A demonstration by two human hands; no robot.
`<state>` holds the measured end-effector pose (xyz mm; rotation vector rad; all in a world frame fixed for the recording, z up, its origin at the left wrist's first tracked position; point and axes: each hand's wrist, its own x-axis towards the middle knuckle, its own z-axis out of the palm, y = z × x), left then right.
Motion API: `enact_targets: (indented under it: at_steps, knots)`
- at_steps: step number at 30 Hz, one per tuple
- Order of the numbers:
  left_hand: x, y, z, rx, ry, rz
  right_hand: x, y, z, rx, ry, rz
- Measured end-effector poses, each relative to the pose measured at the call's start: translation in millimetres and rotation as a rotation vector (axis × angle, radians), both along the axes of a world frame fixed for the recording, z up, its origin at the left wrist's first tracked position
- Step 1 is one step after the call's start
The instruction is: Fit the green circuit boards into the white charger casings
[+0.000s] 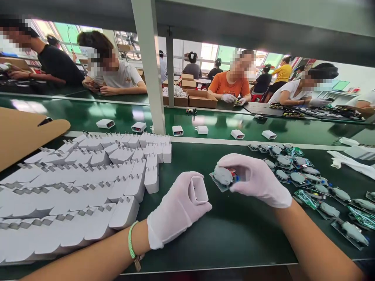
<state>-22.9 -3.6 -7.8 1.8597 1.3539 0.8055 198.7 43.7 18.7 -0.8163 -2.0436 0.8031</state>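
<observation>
My left hand [175,208], in a white fabric glove, holds an open-ended white plastic charger casing [199,190] with its hollow end facing up. My right hand [256,180], also gloved, pinches a small green circuit board [224,177] carrying a grey wrapped component. The hands are apart, with the board left of my right hand and close to the casing. Rows of white charger casings with metal prongs [88,183] lie stacked to the left of my left hand. Several similar circuit boards [310,187] lie overlapping to the right of my right hand.
A dark green workbench [234,238] lies under my hands. Beyond it, a green conveyor belt [216,121] carries white chargers. A cardboard sheet [26,134] lies at the left, and loose white gloves [351,162] at the right. Co-workers sit across the belt beside cardboard boxes [202,98].
</observation>
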Motion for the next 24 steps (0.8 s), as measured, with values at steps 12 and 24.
enact_targets:
  at_steps: [12, 24]
  knots:
    - [7.9, -0.2, -10.7, 0.022, -0.088, -0.051, -21.1, -23.8, 7.0, 0.455, -0.312, -0.027]
    - [5.6, -5.3, -4.5, 0.195, -0.085, -0.065, -26.6, -38.4, 10.7, 0.671, -0.526, 0.049]
